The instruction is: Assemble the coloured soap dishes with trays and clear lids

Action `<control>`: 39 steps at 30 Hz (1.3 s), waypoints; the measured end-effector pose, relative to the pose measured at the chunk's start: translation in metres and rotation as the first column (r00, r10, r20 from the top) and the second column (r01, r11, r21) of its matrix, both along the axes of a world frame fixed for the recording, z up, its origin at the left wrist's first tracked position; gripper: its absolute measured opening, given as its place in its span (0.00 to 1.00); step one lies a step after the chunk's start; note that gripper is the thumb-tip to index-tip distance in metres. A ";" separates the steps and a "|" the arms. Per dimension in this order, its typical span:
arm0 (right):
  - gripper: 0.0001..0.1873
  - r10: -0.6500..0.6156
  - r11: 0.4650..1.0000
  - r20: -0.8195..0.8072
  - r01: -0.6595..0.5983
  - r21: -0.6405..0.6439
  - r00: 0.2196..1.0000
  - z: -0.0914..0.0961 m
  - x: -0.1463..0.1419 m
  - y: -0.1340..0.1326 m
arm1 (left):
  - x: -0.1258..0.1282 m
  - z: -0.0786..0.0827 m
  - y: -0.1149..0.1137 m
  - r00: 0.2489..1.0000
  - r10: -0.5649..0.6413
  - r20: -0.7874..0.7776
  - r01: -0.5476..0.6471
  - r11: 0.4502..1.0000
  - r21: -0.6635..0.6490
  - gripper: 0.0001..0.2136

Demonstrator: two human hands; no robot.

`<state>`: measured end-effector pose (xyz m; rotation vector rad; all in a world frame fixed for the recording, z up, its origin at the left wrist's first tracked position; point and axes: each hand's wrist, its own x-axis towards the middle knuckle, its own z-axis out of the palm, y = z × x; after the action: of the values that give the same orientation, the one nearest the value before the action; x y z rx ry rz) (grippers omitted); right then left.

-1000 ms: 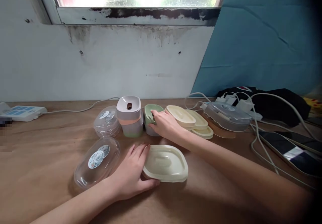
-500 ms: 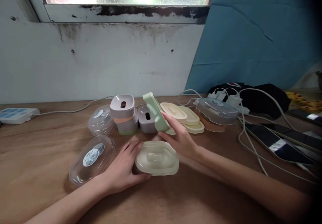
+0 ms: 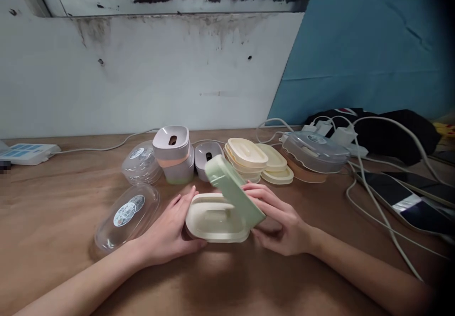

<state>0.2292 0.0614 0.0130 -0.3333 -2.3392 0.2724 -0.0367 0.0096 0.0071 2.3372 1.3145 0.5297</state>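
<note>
My right hand (image 3: 280,221) grips a pale green oblong lid (image 3: 234,190), tilted with its far end raised, over a cream oblong lid (image 3: 213,219) lying on the wooden table (image 3: 64,197). My left hand (image 3: 170,233) rests against the cream lid's left edge, fingers along its rim. Just left of that hand lies a clear plastic container (image 3: 126,216) with a round sticker.
Behind stand a stack of pastel square tubs (image 3: 173,155), a grey tub (image 3: 206,157), clear containers (image 3: 142,164), stacked cream lids (image 3: 259,164) and a clear-lidded box (image 3: 313,155). Cables, chargers and phones (image 3: 398,197) crowd the right; a power strip (image 3: 23,152) lies far left.
My right hand lifted the green lid off the grey tub at the back and carried it toward me, down over the cream lid. My left hand stayed at the cream lid.
</note>
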 end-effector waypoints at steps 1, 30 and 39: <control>0.33 0.026 1.000 0.033 -0.026 -0.005 0.999 0.000 0.000 0.000 | 0.000 -0.001 0.000 0.999 0.008 0.035 -0.008 1.000 -0.002 0.46; 0.20 0.169 0.848 0.375 0.060 -0.527 0.912 0.010 0.004 0.006 | 0.007 -0.001 -0.010 0.995 0.103 -0.008 -0.099 0.977 0.188 0.37; 0.22 0.152 0.841 0.258 0.012 -0.540 0.954 0.000 0.001 0.012 | 0.010 -0.002 -0.015 0.992 0.124 -0.015 -0.117 0.968 0.220 0.25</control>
<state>0.2302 0.0738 0.0131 -0.5917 -2.5321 0.9903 -0.0262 -0.0051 0.0047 2.4582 1.4859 0.7151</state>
